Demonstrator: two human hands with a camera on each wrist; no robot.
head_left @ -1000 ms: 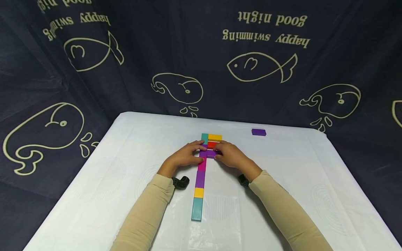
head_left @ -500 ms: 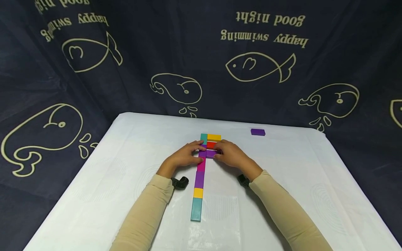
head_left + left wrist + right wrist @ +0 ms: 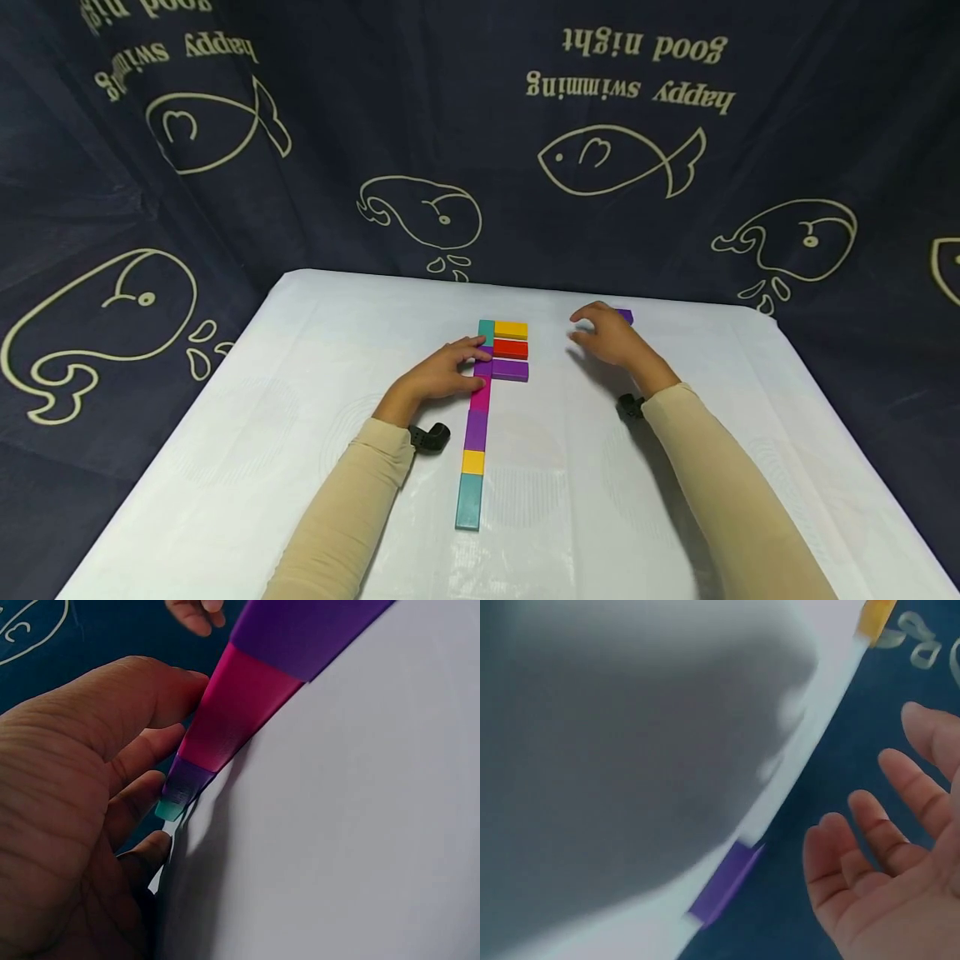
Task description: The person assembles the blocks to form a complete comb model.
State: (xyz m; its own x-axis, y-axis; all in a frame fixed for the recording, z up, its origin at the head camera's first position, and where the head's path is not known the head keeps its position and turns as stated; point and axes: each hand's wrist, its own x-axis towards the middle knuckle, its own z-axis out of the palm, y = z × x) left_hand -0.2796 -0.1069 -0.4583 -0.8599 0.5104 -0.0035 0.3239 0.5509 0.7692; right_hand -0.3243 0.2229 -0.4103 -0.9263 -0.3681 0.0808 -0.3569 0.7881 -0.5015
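Observation:
A column of flat coloured blocks runs up the white table in the head view, from a teal block (image 3: 468, 502) nearest me through yellow, purple and pink (image 3: 480, 397) to another teal block (image 3: 487, 332). Three blocks stick out rightward from its far end: yellow (image 3: 511, 330), red (image 3: 511, 349) and purple (image 3: 511, 371). My left hand (image 3: 442, 372) rests at the column's left side, thumb by the pink block and fingertips over the purple one beyond it. My right hand (image 3: 615, 337), fingers apart and holding nothing, hovers in front of a lone purple block (image 3: 626, 316), partly hiding it.
The white-covered table (image 3: 300, 350) ends at a dark cloth backdrop (image 3: 480, 108) printed with pale fish and whales. The lone purple block lies near the table's far edge, right of the column. Each wrist carries a black band with a camera.
My right hand has left the purple side block and moved right and away from me, to the lone purple block. My left hand stays at the column.

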